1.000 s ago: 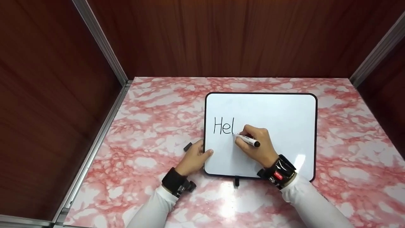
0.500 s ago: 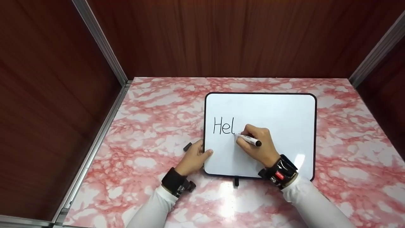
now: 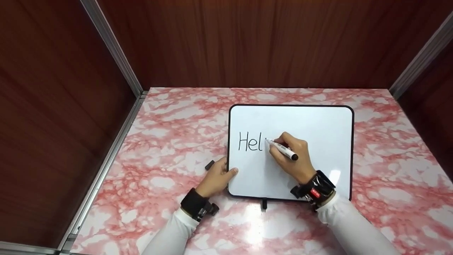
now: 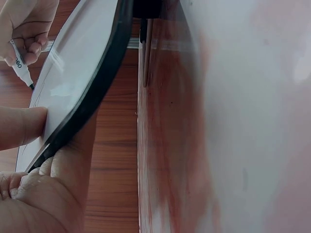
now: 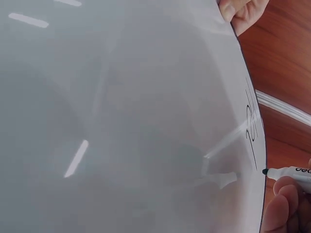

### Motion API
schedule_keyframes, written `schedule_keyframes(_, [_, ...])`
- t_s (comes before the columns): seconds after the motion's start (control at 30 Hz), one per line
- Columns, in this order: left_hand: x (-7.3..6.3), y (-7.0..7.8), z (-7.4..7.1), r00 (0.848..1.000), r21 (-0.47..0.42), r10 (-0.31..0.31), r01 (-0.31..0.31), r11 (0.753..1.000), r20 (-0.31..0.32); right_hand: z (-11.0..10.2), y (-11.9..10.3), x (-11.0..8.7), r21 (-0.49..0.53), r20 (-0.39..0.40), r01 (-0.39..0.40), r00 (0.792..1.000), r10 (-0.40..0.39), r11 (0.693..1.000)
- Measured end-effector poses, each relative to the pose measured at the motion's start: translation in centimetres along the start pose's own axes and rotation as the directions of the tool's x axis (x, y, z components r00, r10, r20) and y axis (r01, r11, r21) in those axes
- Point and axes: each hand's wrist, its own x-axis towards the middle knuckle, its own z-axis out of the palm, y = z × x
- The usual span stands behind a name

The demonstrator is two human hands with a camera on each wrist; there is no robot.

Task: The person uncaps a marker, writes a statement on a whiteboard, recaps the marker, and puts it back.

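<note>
A whiteboard (image 3: 318, 122) with a black frame carries the black letters "Hel" (image 3: 250, 141) on its left half. My left hand (image 3: 215, 179) grips the board's left edge, thumb on the white face and the other fingers behind. In the left wrist view that thumb (image 4: 24, 127) lies over the surface beside the dark rim (image 4: 104, 73). My right hand (image 3: 297, 168) pinches a white marker (image 3: 285, 151) with a black end, its tip right at the board just right of the "l". The right wrist view shows the dark nib (image 5: 265, 171) close to the writing.
Below the board's lower edge a short black piece (image 3: 264, 203) sticks out, and another black piece (image 3: 209, 165) shows beside the left hand. The red-and-white marbled table (image 3: 159, 141) is bounded by brown wood-grain panels (image 3: 247, 42) and metal rails (image 3: 113, 49).
The "l" has gained a small curve at its foot. My right hand has then moved the marker up and slightly right of that letter. The left hand keeps its hold.
</note>
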Motion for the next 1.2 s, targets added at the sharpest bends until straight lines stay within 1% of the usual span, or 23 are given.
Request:
schedule_keyframes(0.13, [0.0,-0.1,0.0,1.0,0.003,-0.002,0.002,1.0,0.001,-0.1,0.2,0.4,-0.023,-0.032,-0.01,0.999,0.009,1.0])
schedule_keyframes(0.37, [1.0,-3.0,0.1,1.0,0.011,-0.002,0.002,1.0,-0.013,0.0,0.4,0.7,-0.025,-0.021,-0.032,0.999,0.031,0.999])
schedule_keyframes(0.53, [1.0,-3.5,0.1,0.999,-0.004,-0.027,0.027,1.0,-0.017,0.1,0.5,0.7,-0.029,-0.004,-0.044,0.999,0.044,0.999])
schedule_keyframes(0.6, [1.1,-3.5,0.1,0.999,-0.012,-0.031,0.03,0.999,-0.018,0.1,0.5,0.6,-0.035,0.003,-0.047,0.999,0.047,0.998])
schedule_keyframes(0.73, [1.1,-3.4,0.1,1.0,-0.026,-0.016,0.015,1.0,-0.021,0.1,0.6,0.5,-0.04,0.014,-0.049,0.999,0.049,0.998])
schedule_keyframes(0.83, [1.1,-3.4,0.2,1.0,-0.039,-0.021,0.02,0.999,-0.022,0.1,0.7,0.4,-0.035,0.017,-0.051,0.999,0.052,0.998])
schedule_keyframes(1.0, [1.1,-3.4,0.2,0.999,-0.015,-0.033,0.033,0.999,-0.028,0.1,0.6,0.1,-0.03,0.023,-0.04,0.999,0.04,0.999])
schedule_keyframes(1.1, [0.7,-1.9,0.2,0.999,0.005,-0.034,0.034,0.999,-0.025,0.1,0.5,0.0,-0.036,0.024,-0.023,0.999,0.024,0.999])
schedule_keyframes(1.2, [0.7,-1.9,0.1,0.999,0.006,-0.034,0.034,0.999,-0.022,0.1,0.4,-0.1,-0.035,0.029,-0.016,0.999,0.017,0.999])
